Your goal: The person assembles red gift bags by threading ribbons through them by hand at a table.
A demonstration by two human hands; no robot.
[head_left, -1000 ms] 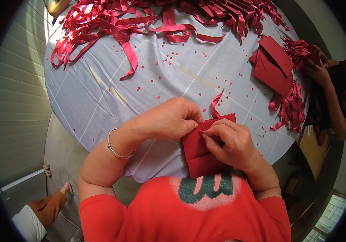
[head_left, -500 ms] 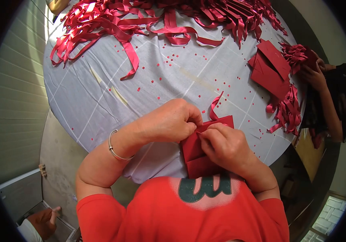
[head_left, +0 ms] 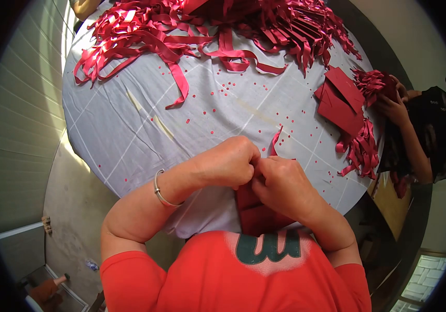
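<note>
A dark red folded card piece (head_left: 256,210) lies at the table's near edge, partly under my hands. My left hand (head_left: 236,161), with a silver bracelet on its wrist, is closed at the card's top edge. Against it, fingertips touching, my right hand (head_left: 280,182) is closed over the card's upper right part. A red ribbon end (head_left: 275,141) sticks up beyond my right hand. What the fingertips pinch is hidden between the hands.
The round table (head_left: 145,151) has a pale checked cloth with small red dots. Red ribbons (head_left: 134,41) heap along its far side. Red cards (head_left: 341,101) and more ribbons (head_left: 363,148) lie at right. Another person's hands (head_left: 395,101) hold red pieces there.
My hands have come together, and my right hand has turned and now covers more of the card's top. The view has shifted slightly.
</note>
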